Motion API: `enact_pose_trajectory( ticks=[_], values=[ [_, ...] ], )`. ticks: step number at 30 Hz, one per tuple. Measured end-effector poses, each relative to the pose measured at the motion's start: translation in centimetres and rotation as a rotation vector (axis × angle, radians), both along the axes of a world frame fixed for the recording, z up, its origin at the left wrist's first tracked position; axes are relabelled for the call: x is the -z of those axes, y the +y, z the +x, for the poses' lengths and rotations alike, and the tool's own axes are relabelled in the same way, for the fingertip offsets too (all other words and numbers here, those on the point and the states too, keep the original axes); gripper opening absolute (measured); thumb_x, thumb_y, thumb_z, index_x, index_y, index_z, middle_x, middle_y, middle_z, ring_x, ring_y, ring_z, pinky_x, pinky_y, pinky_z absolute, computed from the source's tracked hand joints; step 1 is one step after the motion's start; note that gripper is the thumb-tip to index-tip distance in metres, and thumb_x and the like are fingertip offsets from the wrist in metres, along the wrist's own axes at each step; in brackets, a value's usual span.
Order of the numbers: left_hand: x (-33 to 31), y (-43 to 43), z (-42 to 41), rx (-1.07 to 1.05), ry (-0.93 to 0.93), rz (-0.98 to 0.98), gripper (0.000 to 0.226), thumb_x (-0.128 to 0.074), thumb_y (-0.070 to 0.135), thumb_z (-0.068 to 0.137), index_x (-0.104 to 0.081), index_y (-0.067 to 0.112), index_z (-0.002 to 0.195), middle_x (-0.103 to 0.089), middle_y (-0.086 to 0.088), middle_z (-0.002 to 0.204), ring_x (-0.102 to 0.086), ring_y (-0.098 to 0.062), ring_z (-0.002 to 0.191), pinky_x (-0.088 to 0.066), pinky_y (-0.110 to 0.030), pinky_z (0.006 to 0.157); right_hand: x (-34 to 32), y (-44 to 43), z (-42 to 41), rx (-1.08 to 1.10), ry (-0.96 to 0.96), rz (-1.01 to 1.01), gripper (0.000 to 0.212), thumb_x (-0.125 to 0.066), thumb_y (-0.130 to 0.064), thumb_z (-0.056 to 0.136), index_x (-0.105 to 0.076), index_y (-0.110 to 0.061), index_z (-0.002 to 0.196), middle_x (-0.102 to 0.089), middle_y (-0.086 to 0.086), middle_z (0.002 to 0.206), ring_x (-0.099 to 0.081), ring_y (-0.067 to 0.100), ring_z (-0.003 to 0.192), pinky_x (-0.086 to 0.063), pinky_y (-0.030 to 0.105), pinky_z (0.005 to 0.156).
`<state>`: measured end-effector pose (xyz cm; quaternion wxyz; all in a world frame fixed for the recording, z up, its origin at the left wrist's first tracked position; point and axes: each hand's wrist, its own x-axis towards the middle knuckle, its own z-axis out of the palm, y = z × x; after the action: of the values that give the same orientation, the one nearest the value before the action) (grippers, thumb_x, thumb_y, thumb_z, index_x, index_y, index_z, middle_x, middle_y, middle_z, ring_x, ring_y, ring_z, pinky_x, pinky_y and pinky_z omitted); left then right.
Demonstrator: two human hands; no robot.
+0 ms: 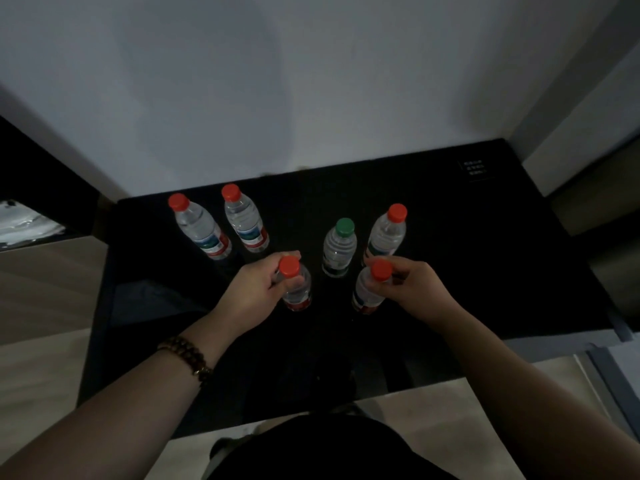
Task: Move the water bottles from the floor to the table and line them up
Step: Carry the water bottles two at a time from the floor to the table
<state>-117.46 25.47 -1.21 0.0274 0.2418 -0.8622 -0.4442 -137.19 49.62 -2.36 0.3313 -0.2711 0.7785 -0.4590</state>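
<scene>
Several clear water bottles stand upright on a black table [485, 271]. My left hand [256, 289] grips the neck of a red-capped bottle [296, 289] near the table's middle. My right hand [412, 289] grips the neck of another red-capped bottle [370, 289] to its right. Behind them stand a green-capped bottle [339, 247] and a red-capped bottle [388, 233]. Two more red-capped bottles [201, 226] [244, 220] stand side by side at the back left.
A pale wall [311, 81] rises right behind the table. Light wooden floor [45, 289] shows to the left and below the front edge. A dark cabinet edge [34, 174] stands at the left, a grey frame [606, 375] at the right.
</scene>
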Motion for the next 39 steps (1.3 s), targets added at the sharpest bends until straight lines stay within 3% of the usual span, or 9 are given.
enact_pose_trajectory(
  ticks=[4,16,20,23,27,29,32,36,39],
  values=[
    [0.5,0.5,0.4,0.007,0.011,0.032,0.069,-0.056,0.075,0.081,-0.052,0.042,0.142,-0.055,0.049,0.122,-0.057,0.017,0.116,-0.046,-0.002,0.088,0.4,0.3,-0.1,0.016,-0.018,-0.001,0.038,-0.084,-0.045,0.081,-0.069,-0.057,0.113,-0.069,-0.028,0.118,-0.065,-0.01,0.109,-0.053,0.018,0.086],
    [1.1,1.0,0.7,-0.069,-0.026,-0.027,0.043,-0.066,0.052,0.091,-0.056,0.048,0.133,-0.059,0.045,0.114,-0.059,0.018,0.107,-0.047,-0.011,0.084,0.2,0.9,0.3,-0.005,0.044,0.053,0.042,-0.082,-0.041,0.084,-0.066,-0.051,0.121,-0.069,-0.022,0.119,-0.064,-0.001,0.114,-0.056,0.03,0.095],
    [0.6,0.9,0.3,-0.063,-0.076,-0.031,0.042,-0.068,0.054,0.089,-0.054,0.052,0.128,-0.064,0.035,0.108,-0.057,0.02,0.105,-0.047,-0.013,0.082,-0.8,0.7,0.1,-0.03,0.101,0.097,0.056,-0.085,-0.04,0.081,-0.061,-0.046,0.131,-0.065,-0.019,0.124,-0.063,0.001,0.116,-0.056,0.032,0.096],
    [-0.6,0.8,0.5,-0.054,-0.101,-0.028,0.054,-0.072,0.058,0.085,-0.051,0.048,0.134,-0.061,0.033,0.116,-0.055,0.024,0.106,-0.044,-0.01,0.085,-2.5,0.2,0.3,-0.05,0.162,0.151,0.064,-0.084,-0.045,0.079,-0.055,-0.049,0.136,-0.059,-0.026,0.121,-0.06,-0.005,0.11,-0.054,0.026,0.09],
    [-3.8,0.5,1.0,-0.075,-0.073,-0.16,0.066,-0.064,0.068,0.084,-0.048,0.038,0.141,-0.061,0.015,0.138,-0.057,0.003,0.123,-0.047,-0.023,0.1,-6.3,-0.8,1.4,-0.059,0.319,0.149,0.059,-0.082,-0.044,0.082,-0.056,-0.048,0.136,-0.056,-0.035,0.116,-0.055,-0.025,0.1,-0.042,0.006,0.077],
    [-6.0,0.0,1.6,-0.13,-0.042,-0.266,0.062,-0.059,0.066,0.087,-0.05,0.035,0.14,-0.065,0.008,0.135,-0.061,-0.007,0.122,-0.051,-0.03,0.099,-8.6,-1.8,2.2,-0.049,0.475,0.103,0.055,-0.082,-0.035,0.086,-0.06,-0.037,0.137,-0.057,-0.028,0.125,-0.05,-0.024,0.109,-0.039,0.0,0.086],
    [-8.7,-1.1,3.5,-0.219,-0.025,-0.365,0.053,-0.063,0.056,0.09,-0.055,0.03,0.136,-0.071,0.003,0.123,-0.068,-0.013,0.11,-0.055,-0.032,0.092,-11.3,-4.1,3.9,-0.026,0.616,0.041,0.053,-0.078,-0.026,0.091,-0.06,-0.024,0.141,-0.064,-0.011,0.132,-0.055,-0.003,0.122,-0.043,0.018,0.105],
    [-10.1,-2.1,8.4,-0.291,-0.151,-0.438,0.044,-0.063,0.054,0.092,-0.051,0.036,0.13,-0.069,0.002,0.123,-0.068,-0.019,0.108,-0.059,-0.043,0.088,-13.3,-8.4,7.0,-0.143,0.656,0.022,0.056,-0.074,-0.032,0.092,-0.055,-0.029,0.144,-0.064,-0.013,0.132,-0.056,0.0,0.119,-0.038,0.017,0.097],
    [-9.9,-2.2,13.3,-0.371,-0.246,-0.378,0.046,-0.065,0.053,0.092,-0.056,0.032,0.131,-0.071,0.004,0.121,-0.068,-0.018,0.109,-0.057,-0.041,0.091,-13.6,-12.2,10.4,-0.334,0.658,0.001,0.053,-0.074,-0.034,0.091,-0.058,-0.028,0.141,-0.067,-0.009,0.13,-0.061,0.007,0.117,-0.047,0.024,0.098]
  ],
)
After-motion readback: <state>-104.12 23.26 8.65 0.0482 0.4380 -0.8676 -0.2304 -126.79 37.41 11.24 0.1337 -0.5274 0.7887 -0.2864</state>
